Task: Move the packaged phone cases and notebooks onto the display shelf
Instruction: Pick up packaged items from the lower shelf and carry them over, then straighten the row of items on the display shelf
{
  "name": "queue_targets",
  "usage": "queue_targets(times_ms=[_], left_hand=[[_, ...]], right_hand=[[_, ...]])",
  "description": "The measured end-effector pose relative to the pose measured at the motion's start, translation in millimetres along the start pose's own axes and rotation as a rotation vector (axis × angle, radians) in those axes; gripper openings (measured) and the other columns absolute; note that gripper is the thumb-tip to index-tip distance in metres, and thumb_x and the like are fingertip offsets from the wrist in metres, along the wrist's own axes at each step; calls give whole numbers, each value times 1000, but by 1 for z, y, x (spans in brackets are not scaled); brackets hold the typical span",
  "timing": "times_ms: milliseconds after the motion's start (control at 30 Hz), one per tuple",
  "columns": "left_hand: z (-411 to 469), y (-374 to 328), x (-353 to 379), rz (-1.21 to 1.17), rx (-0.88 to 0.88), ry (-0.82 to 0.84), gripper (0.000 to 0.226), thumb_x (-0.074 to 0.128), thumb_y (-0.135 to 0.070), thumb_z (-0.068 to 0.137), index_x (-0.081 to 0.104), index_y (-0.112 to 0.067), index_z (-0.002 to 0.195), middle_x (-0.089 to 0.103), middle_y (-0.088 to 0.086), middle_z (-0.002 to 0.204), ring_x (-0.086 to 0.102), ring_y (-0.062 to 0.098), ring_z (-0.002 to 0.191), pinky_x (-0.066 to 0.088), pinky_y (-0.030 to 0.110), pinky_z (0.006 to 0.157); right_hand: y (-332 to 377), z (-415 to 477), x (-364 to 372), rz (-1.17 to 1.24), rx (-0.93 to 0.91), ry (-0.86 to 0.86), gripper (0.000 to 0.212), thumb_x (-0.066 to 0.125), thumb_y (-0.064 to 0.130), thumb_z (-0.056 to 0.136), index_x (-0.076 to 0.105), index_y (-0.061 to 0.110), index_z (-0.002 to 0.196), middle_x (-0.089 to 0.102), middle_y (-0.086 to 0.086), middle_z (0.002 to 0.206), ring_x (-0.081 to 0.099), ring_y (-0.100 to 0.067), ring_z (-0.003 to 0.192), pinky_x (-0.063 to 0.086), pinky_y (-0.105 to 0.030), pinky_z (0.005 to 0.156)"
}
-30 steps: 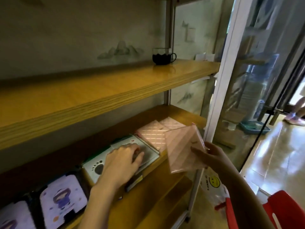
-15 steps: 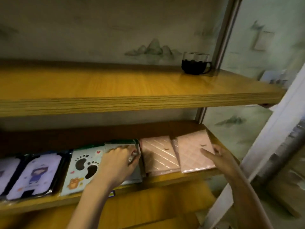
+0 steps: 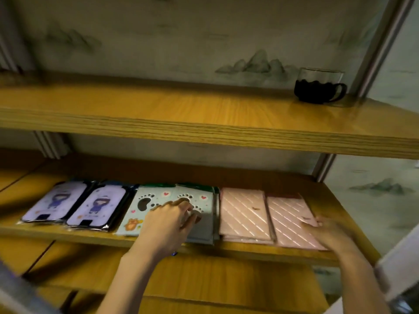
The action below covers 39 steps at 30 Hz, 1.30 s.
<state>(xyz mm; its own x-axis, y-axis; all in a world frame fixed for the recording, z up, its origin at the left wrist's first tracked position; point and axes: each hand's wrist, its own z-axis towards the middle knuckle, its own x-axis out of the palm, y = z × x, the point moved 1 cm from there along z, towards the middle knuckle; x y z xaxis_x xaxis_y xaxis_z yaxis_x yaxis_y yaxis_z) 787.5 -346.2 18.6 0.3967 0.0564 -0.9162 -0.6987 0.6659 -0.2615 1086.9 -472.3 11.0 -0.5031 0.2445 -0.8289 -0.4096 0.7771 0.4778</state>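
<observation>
The left hand has its fingers bent, tips on the right paw pack; whether they pinch its edge or only press it I cannot tell. The right hand, well apart from it, lies with fingers stretched over the near right corner of the right pink notebook, lifting nothing. Both items are already flat on the middle shelf, in a row: two purple cases, the left paw pack, the right one, the left pink notebook, then the right one. A cup stands on the upper shelf. The risk looks greatest at the front: the right pink notebook reaches the shelf's lip, so a hand dragging back could pull it off. A hard nudge from the left hand could ride one slick pack over its neighbour and skew the row.
</observation>
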Motion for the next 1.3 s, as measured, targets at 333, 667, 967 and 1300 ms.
queue_targets(times_ms=[333, 667, 967, 1300], left_hand=[[-38, 63, -31, 25, -127, -128, 29, 45, -41, 93, 58, -23, 112, 65, -4, 110, 62, 19, 92, 44, 31, 68], [-71, 197, -71, 62, -186, -182, 32, 43, -43, 93, 59, -23, 112, 65, -5, 109, 58, 16, 101, 41, 28, 73], [-69, 333, -89, -45, -274, -103, 35, 46, -37, 94, 52, -19, 123, 59, 2, 119, 50, 23, 112, 43, 34, 86], [-50, 352, -61, -544, -241, 161, 56, 42, -39, 95, 24, -20, 145, 58, 2, 129, 56, 16, 114, 46, 33, 95]], right_hand=[[101, -60, 34, -109, -453, 25, 51, 50, 38, 94, 40, 19, 140, 40, -5, 145, 39, -27, 132, 36, -37, 103], [226, -127, 138, 32, -664, 122, 41, 55, 40, 91, 52, 25, 128, 57, 7, 127, 56, -16, 104, 47, -36, 94], [336, -189, 249, 207, -733, 247, 39, 43, 25, 99, 43, 24, 138, 52, 7, 136, 52, -2, 111, 48, -11, 83], [384, -214, 298, 99, -492, 353, 62, 37, 28, 101, 3, 15, 151, 19, -5, 157, 26, -21, 142, 27, -36, 113]])
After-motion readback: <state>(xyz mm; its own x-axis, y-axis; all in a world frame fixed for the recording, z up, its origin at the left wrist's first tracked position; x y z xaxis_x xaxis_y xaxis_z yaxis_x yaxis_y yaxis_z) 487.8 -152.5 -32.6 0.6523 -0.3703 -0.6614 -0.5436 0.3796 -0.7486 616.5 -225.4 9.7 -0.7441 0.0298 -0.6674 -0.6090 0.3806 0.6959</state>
